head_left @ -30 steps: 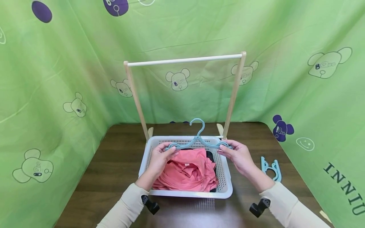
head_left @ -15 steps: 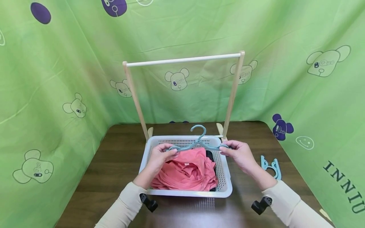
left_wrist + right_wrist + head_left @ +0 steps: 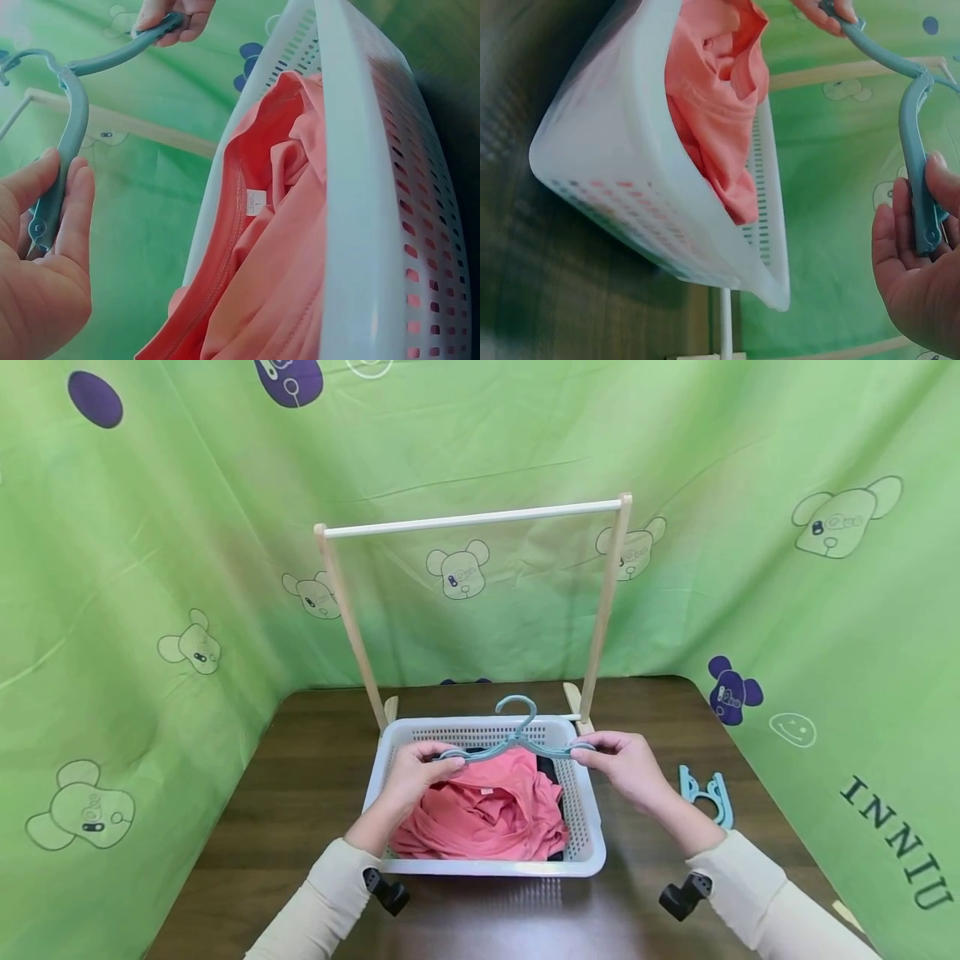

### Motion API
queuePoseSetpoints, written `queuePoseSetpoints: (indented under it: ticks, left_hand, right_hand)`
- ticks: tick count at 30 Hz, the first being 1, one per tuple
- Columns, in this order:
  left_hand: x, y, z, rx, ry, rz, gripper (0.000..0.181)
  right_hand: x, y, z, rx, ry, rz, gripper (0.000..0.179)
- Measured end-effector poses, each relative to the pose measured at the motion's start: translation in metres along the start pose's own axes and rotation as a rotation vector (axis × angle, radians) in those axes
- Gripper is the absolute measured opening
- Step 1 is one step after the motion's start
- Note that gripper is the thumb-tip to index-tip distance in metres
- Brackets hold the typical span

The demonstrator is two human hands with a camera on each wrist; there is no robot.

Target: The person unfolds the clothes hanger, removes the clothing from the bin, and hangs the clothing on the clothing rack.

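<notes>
Left of centre, the left hand (image 3: pixel 408 778) pinches, thumb against fingers, the left end of one light-blue plastic clothes hanger (image 3: pixel 517 739), unfolded with its hook up at lower centre. It hangs above one white perforated plastic basket (image 3: pixel 495 867) with pink cloth clothing (image 3: pixel 480 827) inside, the number of pieces unclear. One wooden rack with a white rod (image 3: pixel 472 520) stands behind. The right hand (image 3: pixel 630 770) pinches the hanger's right end between thumb and fingers. A second light-blue plastic hanger (image 3: pixel 723 799), folded, lies lower right on the brown desk (image 3: pixel 262 793).
</notes>
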State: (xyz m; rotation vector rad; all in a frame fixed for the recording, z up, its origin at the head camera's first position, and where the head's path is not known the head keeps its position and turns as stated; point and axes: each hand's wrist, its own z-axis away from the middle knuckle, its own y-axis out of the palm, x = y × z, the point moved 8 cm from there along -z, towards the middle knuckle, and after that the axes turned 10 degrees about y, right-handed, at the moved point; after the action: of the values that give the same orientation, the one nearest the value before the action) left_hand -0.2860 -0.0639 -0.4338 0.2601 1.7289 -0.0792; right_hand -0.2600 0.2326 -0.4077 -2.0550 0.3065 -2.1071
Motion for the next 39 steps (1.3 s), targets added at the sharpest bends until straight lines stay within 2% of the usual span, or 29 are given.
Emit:
queuePoseSetpoints:
  ticks: [5,7,9,12,18,22,25,28,30,35,39]
  left_hand:
    - [0.0,-0.001,0.001,-0.011,0.008,-0.013,0.025]
    - [0.001,-0.002,0.002,-0.015,0.011,-0.001,0.024]
    - [0.001,-0.002,0.001,-0.017,0.016,0.008,0.023]
    - [0.003,-0.003,0.001,-0.026,0.019,0.018,0.022]
    - [0.007,-0.007,0.0,-0.05,0.021,0.021,0.021]
    - [0.008,-0.008,0.001,-0.062,0.023,0.041,0.02]
    - [0.009,-0.008,0.001,-0.069,0.028,0.056,0.019]
    - [0.008,-0.009,0.001,-0.077,0.032,0.069,0.02]
    - [0.008,-0.01,0.001,-0.085,0.029,0.075,0.021]
    - [0.009,-0.011,0.0,-0.107,0.016,0.086,0.023]
    - [0.009,-0.01,0.0,-0.116,0.015,0.096,0.022]
  right_hand:
    - [-0.002,0.002,-0.002,0.004,0.05,-0.184,0.012]
    - [-0.002,0.0,-0.002,-0.018,0.064,-0.234,0.006]
    - [-0.002,-0.002,-0.002,-0.047,0.071,-0.257,0.007]
    - [0.0,-0.007,-0.002,-0.098,0.068,-0.239,0.007]
    - [0.003,-0.018,-0.003,-0.196,0.036,-0.139,0.036]
    - [0.003,-0.023,-0.004,-0.228,0.015,-0.124,0.036]
    - [0.003,-0.027,-0.004,-0.264,0.001,-0.148,0.028]
    - [0.002,-0.032,-0.004,-0.291,-0.009,-0.231,0.015]
    - [0.002,-0.033,-0.004,-0.282,-0.013,-0.322,0.01]
    - [0.002,-0.032,-0.004,-0.255,-0.006,-0.508,0.009]
    - [-0.001,-0.032,-0.003,-0.289,0.022,-0.634,0.009]
